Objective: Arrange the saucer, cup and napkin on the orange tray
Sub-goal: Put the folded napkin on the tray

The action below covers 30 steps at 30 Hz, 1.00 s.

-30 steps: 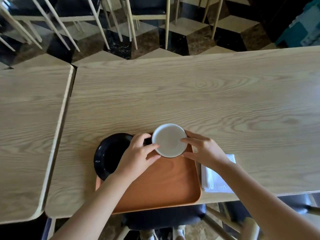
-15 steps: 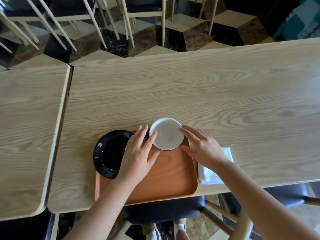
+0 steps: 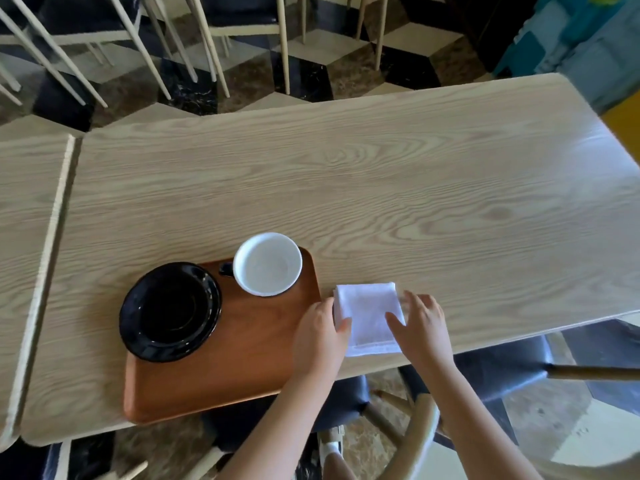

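Note:
The orange tray [image 3: 239, 362] lies at the near edge of the wooden table [image 3: 381, 188]. A black saucer [image 3: 169, 311] rests on the tray's left side, overhanging its rim. A white cup [image 3: 267, 263] with a dark handle stands upright in the tray's far right corner. A folded white napkin [image 3: 369, 317] lies on the table just right of the tray. My left hand [image 3: 322, 336] touches the napkin's left edge with its thumb on top. My right hand [image 3: 420, 329] rests its spread fingers on the napkin's right edge.
A second wooden table [image 3: 24, 237] adjoins on the left across a narrow gap. Chairs with pale legs [image 3: 214, 39] stand beyond the table's far edge. A dark-cushioned chair [image 3: 498, 372] sits below the near edge on the right.
Both hands have left the white cup, which now stands on the tray, and have moved right onto the napkin. The view has shifted to the right.

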{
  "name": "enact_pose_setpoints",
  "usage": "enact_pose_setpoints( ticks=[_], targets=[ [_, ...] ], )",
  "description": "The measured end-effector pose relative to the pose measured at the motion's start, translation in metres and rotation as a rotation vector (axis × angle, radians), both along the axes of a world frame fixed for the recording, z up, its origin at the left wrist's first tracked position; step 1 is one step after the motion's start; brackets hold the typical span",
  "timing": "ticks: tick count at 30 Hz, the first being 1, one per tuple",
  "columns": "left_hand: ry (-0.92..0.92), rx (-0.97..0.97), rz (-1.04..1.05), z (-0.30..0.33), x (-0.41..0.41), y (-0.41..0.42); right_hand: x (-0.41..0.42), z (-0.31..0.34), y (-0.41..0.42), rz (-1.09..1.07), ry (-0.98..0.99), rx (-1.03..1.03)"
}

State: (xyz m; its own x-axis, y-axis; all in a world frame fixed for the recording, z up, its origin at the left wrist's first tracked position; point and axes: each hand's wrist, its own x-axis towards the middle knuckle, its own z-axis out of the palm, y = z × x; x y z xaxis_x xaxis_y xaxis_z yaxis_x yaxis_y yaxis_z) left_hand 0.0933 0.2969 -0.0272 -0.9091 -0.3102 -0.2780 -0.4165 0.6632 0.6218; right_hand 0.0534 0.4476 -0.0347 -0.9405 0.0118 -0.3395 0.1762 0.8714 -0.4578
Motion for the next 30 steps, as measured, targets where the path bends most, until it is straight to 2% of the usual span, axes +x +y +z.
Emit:
enact_pose_setpoints(
  ticks=[5, 8, 13, 18, 22, 24, 27, 30],
  targets=[
    [-0.091, -0.094, -0.028, 0.000, -0.016, 0.012, -0.001, -0.002, -0.001, -0.097, -0.051, -0.092],
    [-0.143, -0.026, 0.034, -0.004, -0.022, 0.012, -0.004, 0.000, 0.000, -0.149, -0.099, -0.167],
    [-0.126, 0.290, 0.179, -0.002, -0.019, 0.008, -0.007, 0.017, 0.011, -0.254, -0.194, -0.467],
    [-0.074, 0.749, 0.319, 0.009, -0.010, 0.008, 0.000, 0.041, 0.029, -0.335, -0.230, -0.793],
    [-0.206, 1.052, 0.317, 0.011, -0.003, -0.003, 0.004, 0.049, 0.031, -0.360, -0.293, -0.998],
    [-0.205, 1.161, 0.354, 0.013, 0.004, -0.011, 0.005, 0.051, 0.027, -0.362, -0.339, -1.060],
    [-0.123, 1.171, 0.433, 0.015, 0.022, -0.029, 0.007, 0.050, 0.016, -0.320, -0.410, -1.089],
    [-0.066, 1.036, 0.418, 0.018, 0.044, -0.049, 0.013, 0.043, -0.004, -0.228, -0.399, -0.992]
  ],
)
